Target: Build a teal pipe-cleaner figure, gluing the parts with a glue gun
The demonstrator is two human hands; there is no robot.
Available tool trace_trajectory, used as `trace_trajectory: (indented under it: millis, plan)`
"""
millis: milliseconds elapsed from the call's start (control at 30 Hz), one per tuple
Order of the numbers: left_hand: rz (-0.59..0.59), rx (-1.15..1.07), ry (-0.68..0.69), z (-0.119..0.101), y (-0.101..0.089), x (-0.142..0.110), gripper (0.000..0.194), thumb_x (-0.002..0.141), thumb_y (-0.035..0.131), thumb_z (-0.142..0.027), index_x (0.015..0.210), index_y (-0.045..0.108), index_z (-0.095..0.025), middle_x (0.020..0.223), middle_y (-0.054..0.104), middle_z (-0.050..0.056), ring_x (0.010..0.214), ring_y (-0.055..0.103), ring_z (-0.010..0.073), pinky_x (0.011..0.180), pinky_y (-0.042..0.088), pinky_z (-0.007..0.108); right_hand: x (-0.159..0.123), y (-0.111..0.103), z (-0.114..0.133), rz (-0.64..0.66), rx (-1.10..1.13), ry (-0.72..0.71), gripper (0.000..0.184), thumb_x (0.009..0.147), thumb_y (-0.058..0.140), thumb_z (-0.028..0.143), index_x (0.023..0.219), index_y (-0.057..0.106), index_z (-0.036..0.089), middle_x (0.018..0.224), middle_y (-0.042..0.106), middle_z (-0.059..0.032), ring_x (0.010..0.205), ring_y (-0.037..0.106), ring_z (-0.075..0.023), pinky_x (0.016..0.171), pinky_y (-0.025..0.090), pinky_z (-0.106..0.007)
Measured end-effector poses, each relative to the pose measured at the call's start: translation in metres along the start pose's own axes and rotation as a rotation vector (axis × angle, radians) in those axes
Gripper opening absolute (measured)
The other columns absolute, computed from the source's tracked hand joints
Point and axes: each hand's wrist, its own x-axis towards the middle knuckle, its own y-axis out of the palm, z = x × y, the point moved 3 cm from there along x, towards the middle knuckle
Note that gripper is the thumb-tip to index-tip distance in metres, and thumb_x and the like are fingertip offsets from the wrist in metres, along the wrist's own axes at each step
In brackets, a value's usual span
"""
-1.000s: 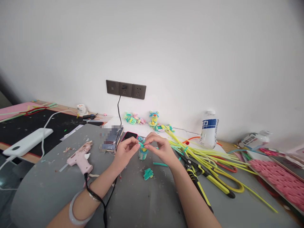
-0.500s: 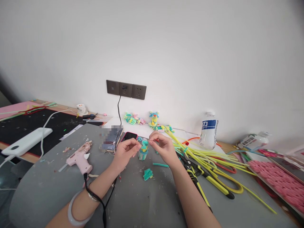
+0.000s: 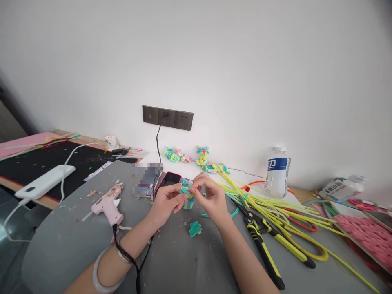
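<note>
Right of the pink glue gun [image 3: 108, 206]: a folded teal strip [image 3: 185, 190], between both hands, above a small striped cylinder [image 3: 188, 203] partly hidden by fingers.
Left hand [image 3: 169, 200]: fingertips at the strip, apart from it half a second ago; whether they pinch it, I cannot tell.
Right hand [image 3: 210, 195]: thumb and forefinger pinching the strip's end, where a gap showed before.
White bottle [image 3: 276, 184]: upright, capped, far right of the glue gun; contents unclear.
</note>
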Motion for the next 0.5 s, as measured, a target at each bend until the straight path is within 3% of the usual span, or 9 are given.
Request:
trace_trajectory:
  millis: [167, 500]
  plan:
    - [0.022, -0.05, -0.044, 0.0069, -0.003, -0.0008, 0.04, 0.07, 0.085, -0.048, 0.058, 0.069, -0.013, 0.042, 0.051, -0.004, 0.035, 0.038, 0.004, 0.035, 0.025, 0.018, 0.0, 0.0016, 0.0024, 0.025, -0.004, 0.006, 0.014, 0.087, 0.067, 0.017, 0.074, 0.063, 0.022, 0.073, 0.059, -0.0009, 0.07, 0.051, -0.0174, 0.067, 0.041, -0.032]
    - [0.119, -0.015, -0.121, 0.0047, 0.0005, -0.0026, 0.043, 0.076, 0.08, -0.05, 0.06, 0.07, -0.011, 0.044, 0.056, -0.001, 0.035, 0.042, 0.0041, 0.035, 0.025, 0.017, 0.0007, -0.0058, 0.0019, -0.016, -0.002, -0.03, 0.014, 0.088, 0.067, 0.016, 0.075, 0.063, 0.022, 0.073, 0.056, 0.0, 0.07, 0.048, -0.0167, 0.067, 0.04, -0.032]
